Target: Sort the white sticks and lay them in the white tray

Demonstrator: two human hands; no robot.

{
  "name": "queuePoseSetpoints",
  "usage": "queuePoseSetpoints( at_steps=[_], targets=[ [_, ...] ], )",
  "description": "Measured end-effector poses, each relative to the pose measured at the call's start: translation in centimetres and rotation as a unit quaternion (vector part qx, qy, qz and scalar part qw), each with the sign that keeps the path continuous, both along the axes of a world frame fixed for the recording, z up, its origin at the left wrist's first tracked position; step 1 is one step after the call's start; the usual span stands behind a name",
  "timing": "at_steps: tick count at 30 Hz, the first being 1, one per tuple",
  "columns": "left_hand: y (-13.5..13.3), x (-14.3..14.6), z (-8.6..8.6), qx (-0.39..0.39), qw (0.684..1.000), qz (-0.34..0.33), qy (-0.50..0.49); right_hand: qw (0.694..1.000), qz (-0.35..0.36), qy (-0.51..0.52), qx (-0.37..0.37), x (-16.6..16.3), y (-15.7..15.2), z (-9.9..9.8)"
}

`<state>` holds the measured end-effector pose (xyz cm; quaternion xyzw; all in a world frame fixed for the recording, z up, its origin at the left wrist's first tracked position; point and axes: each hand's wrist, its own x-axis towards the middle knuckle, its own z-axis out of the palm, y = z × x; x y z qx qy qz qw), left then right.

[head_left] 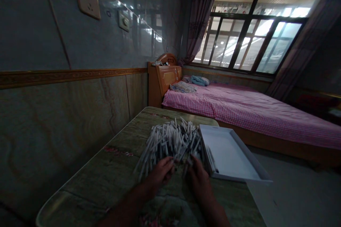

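A large heap of slim white and dark pens [173,136] lies loosely piled on the table. At its near edge my left hand [161,172] has its fingers pinched together; what they hold, if anything, is blurred. A short gap separates it from my right hand [198,177], whose fingers are closed on what looks like a pale pen, smeared by motion. Just right of the heap is a shallow white tray [234,154], with a few pens [211,159] lying lengthwise along its left wall.
The table [106,170] has a marbled green top with floral patches and runs along the tiled wall [80,113] on the left. The tray's right side overhangs the table's edge. Beyond stands a bed [239,106] with a pink checked cover, below a window [247,35].
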<state>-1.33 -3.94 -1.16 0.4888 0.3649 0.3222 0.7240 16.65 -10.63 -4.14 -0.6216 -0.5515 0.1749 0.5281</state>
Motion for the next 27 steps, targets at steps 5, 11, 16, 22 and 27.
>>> queuePoseSetpoints(
  at_steps=[5,11,16,22,27],
  targets=[
    [0.1,0.0,-0.3,-0.124,0.983,0.055,-0.123,0.998,-0.035,-0.023,0.045,0.4,0.0,-0.8],
    [-0.2,0.0,-0.2,-0.192,0.962,0.055,-0.186,0.994,-0.045,-0.092,0.024,0.6,-1.0,0.4],
    [-0.1,-0.1,-0.5,-0.215,0.954,0.043,-0.205,0.991,-0.059,-0.117,0.007,0.2,-1.2,0.7],
    [0.4,0.4,-0.6,-0.217,0.946,0.065,-0.234,0.984,-0.062,-0.163,-0.037,0.1,-1.0,0.7],
    [0.4,1.3,-0.5,-0.23,0.939,0.097,-0.239,0.941,-0.064,-0.292,-0.157,0.2,1.5,4.4]
  ],
)
